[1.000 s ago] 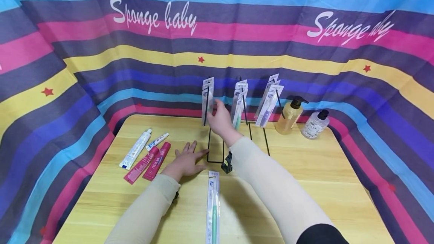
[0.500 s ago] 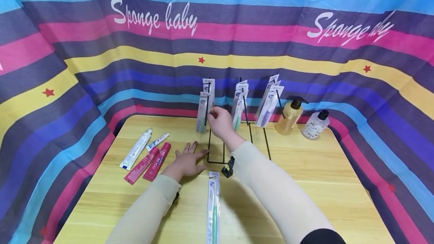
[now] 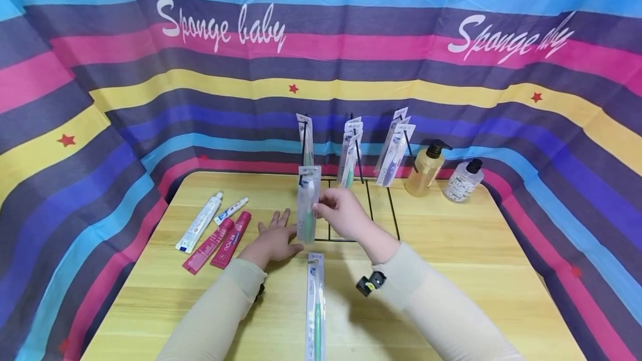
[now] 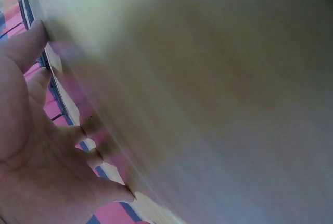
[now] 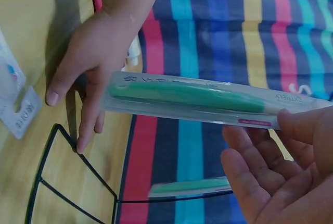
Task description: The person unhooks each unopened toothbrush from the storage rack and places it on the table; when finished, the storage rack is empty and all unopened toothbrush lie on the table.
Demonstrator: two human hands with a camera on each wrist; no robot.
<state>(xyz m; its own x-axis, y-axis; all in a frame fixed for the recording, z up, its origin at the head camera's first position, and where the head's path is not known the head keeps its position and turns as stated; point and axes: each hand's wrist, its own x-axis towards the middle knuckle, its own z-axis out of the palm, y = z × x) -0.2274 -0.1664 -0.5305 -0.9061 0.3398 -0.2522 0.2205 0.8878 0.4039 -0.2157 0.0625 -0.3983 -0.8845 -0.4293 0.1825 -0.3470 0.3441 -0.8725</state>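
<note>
My right hand [image 3: 347, 215] pinches the side edge of a packaged toothbrush [image 3: 307, 208] between thumb and fingers, holding it upright above the front of a black wire rack [image 3: 393, 210]. Through its clear pack, a green handle [image 5: 197, 98] shows in the right wrist view. Palm down on the table, my left hand [image 3: 273, 239] has its fingers spread, fingertips right at the rack's base wire. Behind the held pack, another packaged toothbrush [image 3: 308, 141] hangs on the left hook. A further packaged toothbrush [image 3: 316, 305] lies on the table in front of both hands.
More packaged toothbrushes hang on the middle hook [image 3: 349, 152] and the right hook [image 3: 394, 157]. A yellow pump bottle [image 3: 425, 174] and a clear bottle [image 3: 463, 181] stand right of the rack. Toothpaste tubes [image 3: 200, 222] lie at left. A striped curtain [image 3: 401, 60] encloses the table.
My right hand has drawn a packaged toothbrush forward off the left hook, then toward me and down. One pack stays on that hook. My left hand has kept its place.
</note>
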